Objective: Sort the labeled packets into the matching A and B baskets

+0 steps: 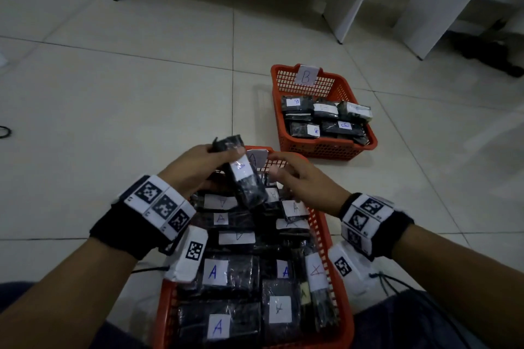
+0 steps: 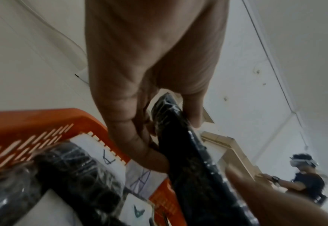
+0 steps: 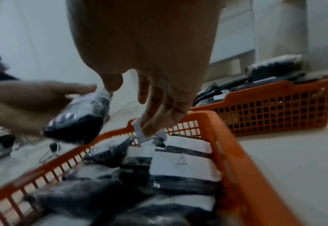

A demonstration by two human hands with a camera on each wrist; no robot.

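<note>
My left hand (image 1: 226,151) pinches the top end of a black wrapped packet (image 1: 244,178) with a white label, and the packet hangs tilted over the far end of the near orange basket (image 1: 323,232). That basket holds several packets marked A (image 1: 215,273). The left wrist view shows the thumb and fingers (image 2: 139,145) clamped on the packet (image 2: 190,160). My right hand (image 1: 283,171) hovers just right of the packet with its fingers relaxed. In the right wrist view its fingertips (image 3: 153,120) hang at the basket's paper tag (image 3: 139,135). The far orange basket (image 1: 326,149), tagged B (image 1: 306,76), holds several packets (image 1: 326,119).
Both baskets sit on a pale tiled floor (image 1: 127,93). White furniture legs (image 1: 348,0) stand at the back, with a dark object (image 1: 487,51) at the back right. A cable loop (image 1: 4,132) lies at the left edge. Another person (image 2: 304,180) shows far off.
</note>
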